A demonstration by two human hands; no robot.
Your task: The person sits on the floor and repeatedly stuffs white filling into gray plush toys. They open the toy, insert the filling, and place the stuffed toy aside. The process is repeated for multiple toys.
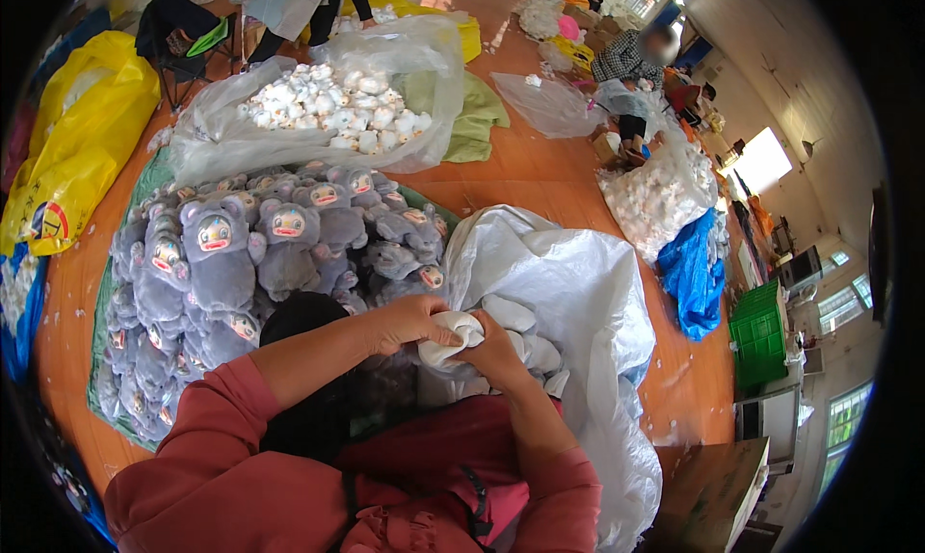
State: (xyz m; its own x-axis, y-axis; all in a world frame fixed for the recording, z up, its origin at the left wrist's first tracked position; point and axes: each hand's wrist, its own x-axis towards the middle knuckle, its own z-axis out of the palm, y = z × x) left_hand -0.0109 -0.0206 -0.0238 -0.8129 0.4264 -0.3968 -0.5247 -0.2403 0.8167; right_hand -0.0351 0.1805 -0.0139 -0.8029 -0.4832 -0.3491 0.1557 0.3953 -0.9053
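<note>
My left hand (412, 324) and my right hand (494, 349) meet over my lap, both closed on a white soft stuffed piece (445, 349). The left fingers and thumb pinch its upper side, and the right fingers grip its right edge. Just beyond and beside it, several similar white stuffed pieces (509, 314) lie in the mouth of a large white woven sack (588, 274). Left of my hands is a big pile of grey plush toys (220, 264) with bear ears and printed faces. My fingers partly cover the piece, so its full shape is hidden.
A clear plastic bag (204, 134) of small white stuffed pieces (337, 105) lies beyond the plush pile. Yellow sacks (87, 119) are at far left. At right stand a green crate (758, 336), a blue bag (696, 274) and a cardboard box (708, 486). Other people sit farther off.
</note>
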